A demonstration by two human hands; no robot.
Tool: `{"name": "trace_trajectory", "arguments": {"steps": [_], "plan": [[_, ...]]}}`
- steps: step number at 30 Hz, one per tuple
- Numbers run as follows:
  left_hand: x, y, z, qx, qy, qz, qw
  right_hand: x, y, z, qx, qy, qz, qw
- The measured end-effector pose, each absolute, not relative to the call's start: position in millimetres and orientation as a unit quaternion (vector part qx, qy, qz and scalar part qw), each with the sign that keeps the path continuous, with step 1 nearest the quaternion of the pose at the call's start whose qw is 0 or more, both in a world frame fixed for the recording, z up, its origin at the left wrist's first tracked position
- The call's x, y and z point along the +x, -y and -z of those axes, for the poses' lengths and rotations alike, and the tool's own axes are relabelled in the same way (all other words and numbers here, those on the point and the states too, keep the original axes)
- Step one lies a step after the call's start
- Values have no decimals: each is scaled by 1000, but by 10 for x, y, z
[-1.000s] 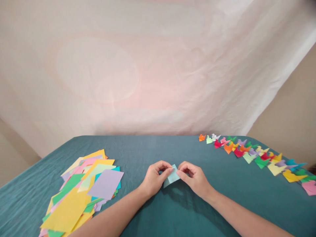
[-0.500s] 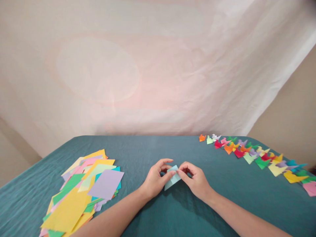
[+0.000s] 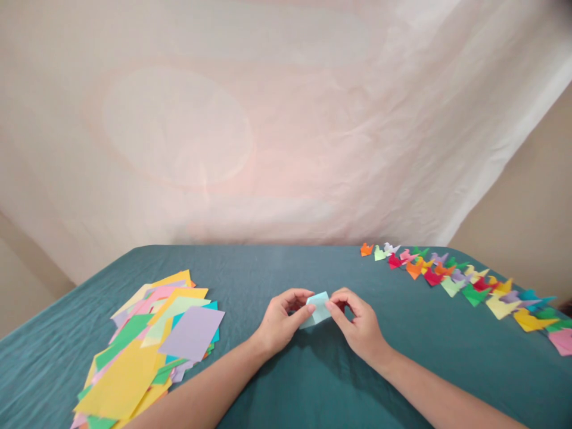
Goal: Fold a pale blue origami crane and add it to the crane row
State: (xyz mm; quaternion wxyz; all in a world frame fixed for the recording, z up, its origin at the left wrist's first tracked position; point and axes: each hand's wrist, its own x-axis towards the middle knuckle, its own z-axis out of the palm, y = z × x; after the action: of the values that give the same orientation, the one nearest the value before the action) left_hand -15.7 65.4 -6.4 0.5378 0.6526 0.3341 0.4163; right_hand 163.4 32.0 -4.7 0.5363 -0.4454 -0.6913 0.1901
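A small folded sheet of light blue origami paper (image 3: 319, 310) is held just above the table, near the middle of the view. My left hand (image 3: 282, 319) pinches its left side, thumb on the near face and fingers behind. On the other side, my right hand (image 3: 357, 322) grips the right edge between thumb and forefinger. Some of the left fingers are hidden behind the paper.
Loose coloured paper squares lie in an untidy pile (image 3: 120, 375) at the left, a lilac square (image 3: 192, 333) on top. Several folded paper birds (image 3: 476, 295) stand in rows along the right. A dark green cloth (image 3: 268, 268) covers the table; a pale sheet (image 3: 286, 119) hangs behind.
The light blue paper has turned and tipped up, showing more of its face. My right hand has shifted slightly right along its edge; both hands still hold it.
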Motion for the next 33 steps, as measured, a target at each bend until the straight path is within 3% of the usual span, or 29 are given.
{"name": "trace_trajectory", "arguments": {"steps": [17, 33], "plan": [[-184, -611, -51, 756, -306, -466, 344, 1809, -359, 61, -342, 811, 75, 470], [-239, -631, -97, 820, -273, -420, 277, 1858, -369, 62, -329, 823, 145, 440]]}}
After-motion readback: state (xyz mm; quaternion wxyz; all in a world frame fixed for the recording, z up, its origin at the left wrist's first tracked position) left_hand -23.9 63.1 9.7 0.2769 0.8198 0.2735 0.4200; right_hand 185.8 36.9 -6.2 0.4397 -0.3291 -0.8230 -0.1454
